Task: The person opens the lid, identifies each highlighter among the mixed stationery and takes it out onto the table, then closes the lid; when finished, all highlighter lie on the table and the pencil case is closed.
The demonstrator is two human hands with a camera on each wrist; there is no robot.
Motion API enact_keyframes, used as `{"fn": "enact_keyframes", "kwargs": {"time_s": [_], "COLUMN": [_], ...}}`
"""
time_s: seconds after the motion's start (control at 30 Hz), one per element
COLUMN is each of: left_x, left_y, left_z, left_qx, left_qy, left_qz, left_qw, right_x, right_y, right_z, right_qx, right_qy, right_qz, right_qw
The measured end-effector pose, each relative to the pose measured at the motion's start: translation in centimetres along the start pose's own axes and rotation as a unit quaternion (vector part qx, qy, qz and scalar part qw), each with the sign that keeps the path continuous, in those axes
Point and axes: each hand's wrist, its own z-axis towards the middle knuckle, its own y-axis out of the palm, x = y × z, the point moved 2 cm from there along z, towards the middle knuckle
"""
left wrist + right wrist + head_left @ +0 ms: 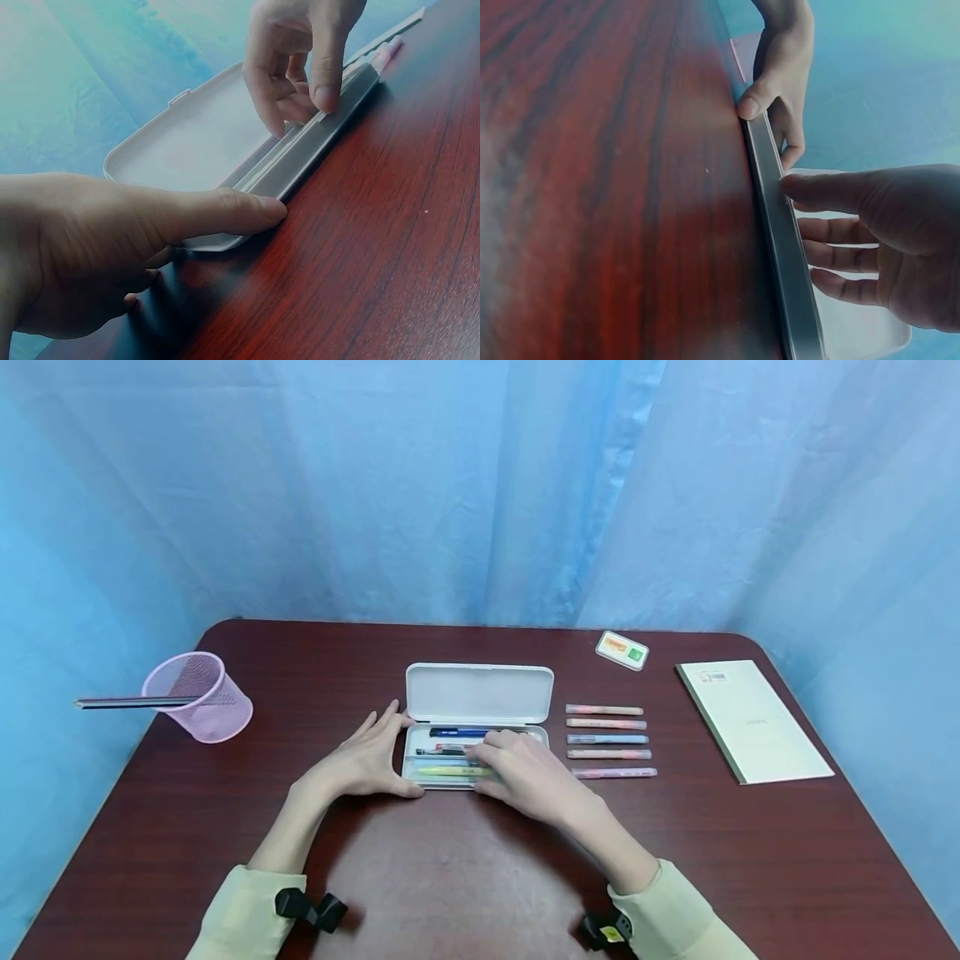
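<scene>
At the table's [465,877] far left, a pink mesh pen cup [201,695] lies tipped on its side with dark pencils [127,702] jutting from its mouth; their number cannot be told. Only the head view takes in the whole dark-red tabletop against a blue curtain [375,485].

At centre, one white pencil case [477,693] sits open, its lid standing back toward the curtain. The left hand [365,762] rests at the case's left end, fingers straight and lightly spread. The left wrist view adds what the overhead misses: the thumb [225,211] lies flat along the tabletop with its tip touching the tray's front corner.

The tray holds at least three pens: a dark blue one [457,732] at the back, a red-and-black one [442,749] in the middle, and a yellow-green one [453,771] at the front. The right hand [528,772] covers the tray's right half, fingers bent down among the pens; whether they pinch one cannot be told. The right wrist view shows its thumb [825,189] on the case's front edge and three fingers side by side over the tray.

Right of the case, five pastel highlighters [606,740] lie in a parallel row. Behind them sits one small white eraser-like block [622,650] with orange and green marks. Farthest right lies one pale notebook [752,720], closed.
</scene>
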Motion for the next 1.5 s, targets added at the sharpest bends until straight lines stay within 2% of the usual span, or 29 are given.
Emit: {"fn": "enact_keyframes", "kwargs": {"time_s": [0.27,0.47,0.67,1.17,1.5], "left_x": [0.03,0.04,-0.02,0.00,0.03], "left_y": [0.04,0.05,0.05,0.07,-0.03], "left_z": [0.19,0.08,0.05,-0.06,-0.12], "left_qx": [0.002,0.003,0.002,0.001,0.003], "left_qy": [0.002,0.001,0.002,0.001,0.004], "left_qz": [0.003,0.000,0.002,0.000,-0.004], "left_qw": [1.0000,1.0000,1.0000,1.0000,1.0000], "right_x": [-0.37,-0.50,-0.63,-0.80,-0.87], "right_y": [0.47,0.81,0.80,0.88,0.81], "right_z": [-0.09,-0.10,-0.11,-0.11,0.03], "right_qx": [0.017,0.003,-0.003,0.021,0.020], "right_qy": [0.013,0.039,0.045,0.004,0.003], "right_qz": [-0.006,0.002,0.007,0.019,0.022], "right_qw": [0.9997,0.9992,0.9990,0.9996,0.9996]}}
